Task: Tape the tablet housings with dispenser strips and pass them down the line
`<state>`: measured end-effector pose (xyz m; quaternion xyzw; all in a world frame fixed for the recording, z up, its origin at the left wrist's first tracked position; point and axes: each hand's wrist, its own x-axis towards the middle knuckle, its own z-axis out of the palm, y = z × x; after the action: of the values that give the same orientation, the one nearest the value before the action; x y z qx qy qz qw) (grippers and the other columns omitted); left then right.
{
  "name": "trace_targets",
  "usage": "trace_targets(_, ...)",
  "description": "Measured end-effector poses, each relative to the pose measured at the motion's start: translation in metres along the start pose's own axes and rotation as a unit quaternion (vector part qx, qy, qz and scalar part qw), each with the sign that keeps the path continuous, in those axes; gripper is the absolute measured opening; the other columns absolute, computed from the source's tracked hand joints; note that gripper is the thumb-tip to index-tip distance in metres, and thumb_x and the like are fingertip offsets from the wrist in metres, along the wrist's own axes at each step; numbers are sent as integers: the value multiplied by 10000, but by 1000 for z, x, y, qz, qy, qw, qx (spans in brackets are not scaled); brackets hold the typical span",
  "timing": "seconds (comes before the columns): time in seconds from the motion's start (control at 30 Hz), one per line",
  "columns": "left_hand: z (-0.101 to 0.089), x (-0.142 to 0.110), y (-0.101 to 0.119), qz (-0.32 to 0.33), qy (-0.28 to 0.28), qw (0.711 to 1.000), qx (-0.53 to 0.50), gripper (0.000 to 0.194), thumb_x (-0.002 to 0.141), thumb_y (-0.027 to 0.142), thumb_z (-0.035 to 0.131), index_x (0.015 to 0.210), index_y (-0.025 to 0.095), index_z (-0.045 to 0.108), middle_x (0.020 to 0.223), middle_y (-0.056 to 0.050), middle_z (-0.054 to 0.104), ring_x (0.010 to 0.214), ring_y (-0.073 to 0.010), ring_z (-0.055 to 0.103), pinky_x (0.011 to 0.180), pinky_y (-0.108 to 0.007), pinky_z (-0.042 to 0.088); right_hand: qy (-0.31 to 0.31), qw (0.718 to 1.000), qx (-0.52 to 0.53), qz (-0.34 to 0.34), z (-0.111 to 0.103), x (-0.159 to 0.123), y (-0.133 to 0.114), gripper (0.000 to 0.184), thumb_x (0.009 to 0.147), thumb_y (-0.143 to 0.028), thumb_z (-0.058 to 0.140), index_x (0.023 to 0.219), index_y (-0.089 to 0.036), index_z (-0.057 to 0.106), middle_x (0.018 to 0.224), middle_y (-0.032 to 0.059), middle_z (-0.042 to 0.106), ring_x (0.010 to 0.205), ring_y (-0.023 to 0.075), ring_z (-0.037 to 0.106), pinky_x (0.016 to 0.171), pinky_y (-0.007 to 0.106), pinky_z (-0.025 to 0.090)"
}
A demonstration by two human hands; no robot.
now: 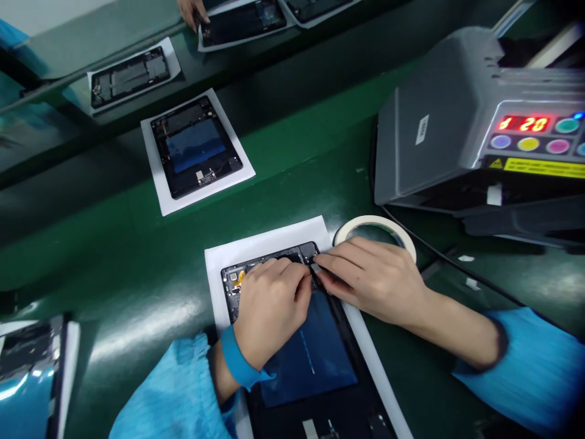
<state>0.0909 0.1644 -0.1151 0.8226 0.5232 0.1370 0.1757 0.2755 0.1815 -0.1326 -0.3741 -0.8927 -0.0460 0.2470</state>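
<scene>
An opened tablet [365, 390] with a dark frame and a blue battery [311, 353] lies on a white sheet [265, 238] in front of me. Over its upper part, my left hand [274, 299] is closed, fingers curled down and a blue band round the wrist; whatever its fingertips hold is hidden. My right hand [375, 277] pinches a small pale strip [315, 267] at the tablet's upper right corner, close to the left fingertips. Just behind the right hand lies a roll of cream tape [365, 221], partly covered by it.
A grey machine [429, 122] with a lit red display stands at the right, its black cable [457, 268] crossing the bench. Other opened tablets rest on white sheets: one behind [196, 146], one at left [31, 366], several along the back. Another person's hand [192, 12] touches one there.
</scene>
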Motion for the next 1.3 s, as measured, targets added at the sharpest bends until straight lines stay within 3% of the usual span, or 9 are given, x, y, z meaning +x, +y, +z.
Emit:
trace_targets(0.3, 1, 0, 0, -5, -13, 1000, 4, 131, 872, 170, 552, 762, 193, 620, 692, 8, 592, 643, -157, 526, 603, -302, 354, -17, 1000, 5, 7, 0, 0, -2, 100, 868, -169, 574, 869, -143, 670, 744, 27, 643, 687, 153, 564, 594, 305, 409)
trace_targets(0.7, 0, 0, 0, -5, -12, 1000, 8, 138, 873, 174, 555, 747, 187, 611, 696, 5, 600, 640, -155, 530, 595, -297, 357, -54, 995, 84, 16, -4, 4, 1, 159, 893, -166, 543, 835, -180, 690, 744, 10, 613, 709, 156, 524, 719, 333, 369)
trace_targets(0.9, -1, 0, -1, -4, -13, 1000, 10, 112, 867, 174, 565, 775, 194, 627, 695, 10, 596, 649, -155, 531, 605, -288, 361, -104, 994, -19, -25, -12, 7, -9, 148, 857, -129, 561, 777, -160, 683, 688, 18, 568, 693, 174, 506, 783, 359, 378)
trace_targets(1.0, -4, 2, 1, -9, -17, 1000, 16, 108, 857, 163, 567, 780, 198, 635, 684, 14, 590, 647, -149, 531, 595, -280, 350, -110, 992, -53, -35, -13, 3, -15, 117, 841, -145, 581, 872, -129, 693, 725, 35, 574, 719, 188, 521, 769, 362, 396)
trace_targets(1.07, -7, 3, 2, -18, -20, 1000, 16, 112, 854, 172, 567, 774, 203, 639, 668, 21, 584, 634, -141, 530, 584, -273, 337, -114, 993, -32, -25, -14, -2, -15, 202, 856, -189, 575, 1011, -109, 678, 784, 52, 596, 761, 203, 538, 736, 359, 414)
trace_targets(1.17, -12, 7, 6, -51, -40, 998, 6, 113, 856, 249, 587, 766, 215, 647, 644, 33, 585, 609, -132, 534, 561, -262, 318, -94, 995, 33, -7, -23, -16, -10, 303, 890, -242, 536, 1142, -102, 628, 894, 85, 630, 849, 219, 557, 745, 369, 449)
trace_targets(1.3, -14, 13, 10, -96, -62, 993, 13, 171, 855, 342, 604, 731, 235, 654, 613, 41, 595, 582, -138, 538, 534, -262, 277, 20, 996, 74, 43, -59, -51, -3, 393, 857, -184, 573, 1248, -144, 568, 979, 93, 647, 891, 223, 578, 858, 420, 482)
